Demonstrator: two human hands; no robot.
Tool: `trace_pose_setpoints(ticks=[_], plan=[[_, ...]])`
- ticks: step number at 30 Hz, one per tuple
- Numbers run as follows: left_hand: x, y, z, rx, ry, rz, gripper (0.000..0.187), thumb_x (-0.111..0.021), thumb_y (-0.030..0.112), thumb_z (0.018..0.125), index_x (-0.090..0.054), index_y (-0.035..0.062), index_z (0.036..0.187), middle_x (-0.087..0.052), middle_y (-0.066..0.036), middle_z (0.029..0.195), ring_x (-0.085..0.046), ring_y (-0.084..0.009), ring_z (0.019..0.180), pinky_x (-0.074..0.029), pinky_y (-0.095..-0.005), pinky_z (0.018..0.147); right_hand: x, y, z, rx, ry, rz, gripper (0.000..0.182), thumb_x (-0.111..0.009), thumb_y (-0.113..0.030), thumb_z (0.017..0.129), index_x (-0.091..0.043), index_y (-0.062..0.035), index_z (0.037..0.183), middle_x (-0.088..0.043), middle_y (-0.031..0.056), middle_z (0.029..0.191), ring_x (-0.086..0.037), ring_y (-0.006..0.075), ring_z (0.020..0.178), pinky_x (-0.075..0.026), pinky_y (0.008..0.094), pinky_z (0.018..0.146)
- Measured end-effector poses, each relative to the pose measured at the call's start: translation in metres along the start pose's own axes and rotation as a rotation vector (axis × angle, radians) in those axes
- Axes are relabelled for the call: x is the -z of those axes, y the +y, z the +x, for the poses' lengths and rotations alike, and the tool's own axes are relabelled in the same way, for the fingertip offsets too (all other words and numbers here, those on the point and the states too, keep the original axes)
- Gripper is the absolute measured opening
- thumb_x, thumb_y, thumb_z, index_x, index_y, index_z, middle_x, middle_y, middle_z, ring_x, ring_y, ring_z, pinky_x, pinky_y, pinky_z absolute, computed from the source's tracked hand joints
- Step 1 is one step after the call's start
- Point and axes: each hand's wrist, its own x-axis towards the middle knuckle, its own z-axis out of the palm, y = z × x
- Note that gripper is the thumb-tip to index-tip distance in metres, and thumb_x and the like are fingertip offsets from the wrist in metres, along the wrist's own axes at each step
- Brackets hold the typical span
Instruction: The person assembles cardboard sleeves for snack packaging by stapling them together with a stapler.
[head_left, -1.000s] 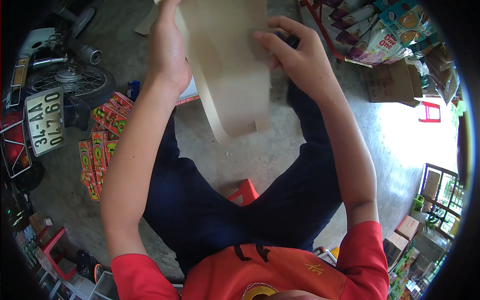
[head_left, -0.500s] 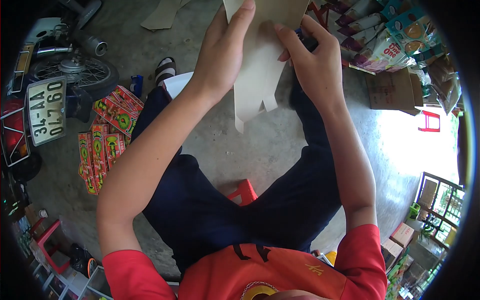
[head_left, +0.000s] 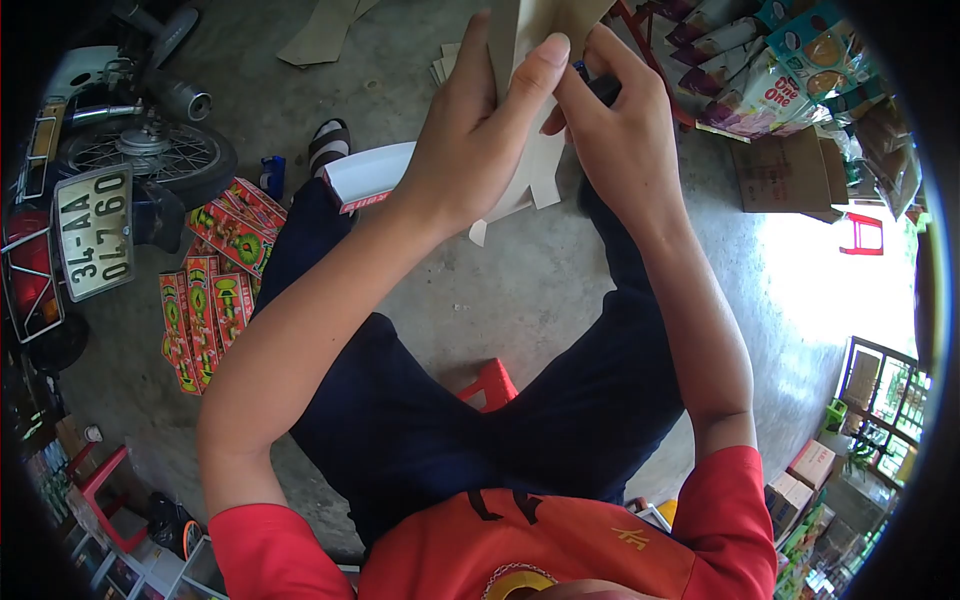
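A flat piece of tan cardboard (head_left: 530,180) with cut flaps is held up in front of me by both hands. My left hand (head_left: 480,130) grips its left side, thumb pressed across the front. My right hand (head_left: 620,130) pinches the right side near the top and also has a small dark object under its fingers; what that object is I cannot tell. I sit on a red stool (head_left: 490,385), knees apart, above a concrete floor.
Red and green printed boxes (head_left: 205,290) lie stacked on the floor at left, beside a motorbike wheel (head_left: 150,160) and number plate (head_left: 95,235). A white box (head_left: 365,175) lies by my left knee. Snack packs (head_left: 770,80) and a brown carton (head_left: 785,170) stand at right. More cardboard (head_left: 320,35) lies far ahead.
My left hand has moved right and closed on the cardboard next to my right hand. The cardboard has been folded narrower and pulled upward.
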Motion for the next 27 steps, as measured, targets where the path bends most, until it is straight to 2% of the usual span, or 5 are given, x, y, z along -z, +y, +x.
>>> trace_pose_setpoints(ticks=[11,14,20,23,27], plan=[[-0.001,0.0,-0.001,0.037,0.041,0.014,0.058,-0.046,0.041,0.113,-0.034,0.0009,0.153,-0.052,-0.012,0.133,-0.056,-0.0142,0.115,-0.049,-0.031,0.095,0.001,0.0,0.0,-0.003,-0.052,0.05,0.025,-0.065,-0.021,0.097,-0.07,0.0008,0.109,-0.066,0.0028,0.08,-0.066,0.0103,0.066,-0.049,0.0257,0.064],[0.028,0.004,0.01,0.224,0.099,-0.088,0.057,-0.048,0.043,0.112,-0.041,0.0019,0.15,-0.056,-0.012,0.134,-0.058,-0.0152,0.116,-0.05,-0.0323,0.097,0.013,0.014,0.01,-0.013,-0.109,0.041,0.027,-0.069,-0.024,0.096,-0.071,0.0,0.108,-0.064,0.0012,0.077,-0.064,0.0085,0.065,-0.048,0.0236,0.062],[0.023,0.033,0.009,0.299,0.278,-0.482,0.058,-0.044,0.051,0.11,-0.051,0.0071,0.147,-0.064,-0.01,0.133,-0.062,-0.0231,0.122,-0.05,-0.0396,0.103,0.026,0.031,0.02,-0.127,-0.177,0.012,0.038,-0.073,-0.03,0.092,-0.075,0.0002,0.114,-0.069,0.0052,0.078,-0.064,0.0094,0.062,-0.049,0.0264,0.062],[0.042,0.002,0.009,0.353,0.172,-0.357,0.052,-0.062,0.043,0.104,-0.063,-0.0002,0.134,-0.072,-0.008,0.112,-0.069,-0.0129,0.102,-0.054,-0.0306,0.085,0.029,0.031,0.022,-0.169,-0.109,0.101,0.034,-0.074,-0.029,0.095,-0.077,-0.0019,0.115,-0.066,0.0009,0.076,-0.06,0.0047,0.063,-0.045,0.0207,0.061],[0.022,-0.003,-0.001,0.353,0.22,-0.227,0.054,-0.062,0.043,0.102,-0.06,0.0016,0.137,-0.069,-0.009,0.125,-0.067,-0.0171,0.115,-0.054,-0.0344,0.095,0.025,0.045,0.028,-0.156,0.005,0.104,0.036,-0.075,-0.027,0.094,-0.075,-0.0015,0.12,-0.066,0.0011,0.076,-0.06,0.0046,0.063,-0.046,0.0209,0.061]])
